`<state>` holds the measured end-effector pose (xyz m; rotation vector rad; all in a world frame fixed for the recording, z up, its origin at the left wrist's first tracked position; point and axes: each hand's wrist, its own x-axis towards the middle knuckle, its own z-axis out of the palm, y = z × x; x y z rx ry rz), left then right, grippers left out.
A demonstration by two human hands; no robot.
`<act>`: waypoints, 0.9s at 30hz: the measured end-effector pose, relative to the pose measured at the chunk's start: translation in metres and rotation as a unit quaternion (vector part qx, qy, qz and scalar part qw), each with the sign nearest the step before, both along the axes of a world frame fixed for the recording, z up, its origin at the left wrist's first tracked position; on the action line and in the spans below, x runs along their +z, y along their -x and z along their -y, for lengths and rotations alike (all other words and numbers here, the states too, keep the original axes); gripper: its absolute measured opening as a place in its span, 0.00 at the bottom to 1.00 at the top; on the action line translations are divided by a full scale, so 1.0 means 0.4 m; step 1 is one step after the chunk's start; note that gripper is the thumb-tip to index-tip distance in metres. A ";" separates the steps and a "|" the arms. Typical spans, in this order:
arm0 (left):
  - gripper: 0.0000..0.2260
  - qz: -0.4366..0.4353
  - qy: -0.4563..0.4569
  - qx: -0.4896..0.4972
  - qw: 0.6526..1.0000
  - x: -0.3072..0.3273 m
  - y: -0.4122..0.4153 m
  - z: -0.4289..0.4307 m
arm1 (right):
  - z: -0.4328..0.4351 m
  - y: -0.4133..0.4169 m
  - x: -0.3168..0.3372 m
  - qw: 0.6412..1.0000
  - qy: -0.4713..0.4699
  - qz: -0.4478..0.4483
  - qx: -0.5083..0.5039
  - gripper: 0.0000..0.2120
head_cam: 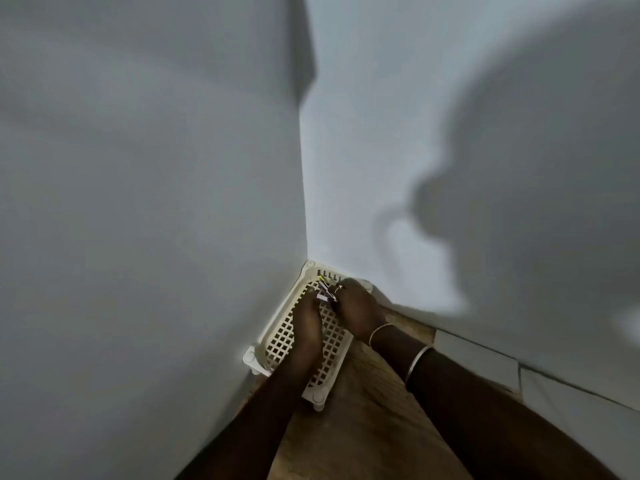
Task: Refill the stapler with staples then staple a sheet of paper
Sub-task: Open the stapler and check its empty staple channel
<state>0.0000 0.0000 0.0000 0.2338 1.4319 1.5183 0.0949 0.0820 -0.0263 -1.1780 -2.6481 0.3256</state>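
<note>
In the head view, most of the frame is taken up by two pale grey-white walls (138, 202) meeting in a corner that runs down the centre, with a large soft shadow of the person (519, 168) across the right wall. In the lower centre, pushed into that corner, stands a cream plastic rack with a square lattice top and round corner feet (277, 344), set on a brown wood-grain desk (374, 427).

Both forearms reach up from the bottom edge and the hands meet over the far end of the rack. The left hand (307, 329) is curled, fingers bent inward, its fingertips pinching a small pale metallic strip (322, 298), too small and blurred to identify for certain. The right hand (358, 308) is also closed in a grasp, knuckles up, holding a small stapler with dark and silver parts and a yellow-green tip (325, 287) that points toward the upper left, just above the lattice. The strip sits against the stapler's lower side; whether the stapler is hinged open cannot be told. A ring (340, 287) shows on a right finger, and two thin metal bangles (417, 362) circle the right wrist and forearm.

A pale tiled strip (485, 362) runs along the foot of the right wall, toward the lower right.
</note>
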 end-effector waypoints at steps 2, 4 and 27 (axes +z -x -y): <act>0.19 0.048 0.006 0.032 0.998 -0.010 0.011 -0.008 | -0.002 0.007 -0.003 1.000 -0.003 0.014 -0.004 0.11; 0.18 0.073 0.005 0.049 0.996 -0.005 0.022 -0.005 | 0.001 0.010 -0.005 0.999 -0.018 0.026 -0.006 0.11; 0.11 -0.082 0.020 0.013 0.996 0.029 -0.057 0.073 | 0.081 -0.057 0.050 0.877 0.245 -0.344 -0.230 0.09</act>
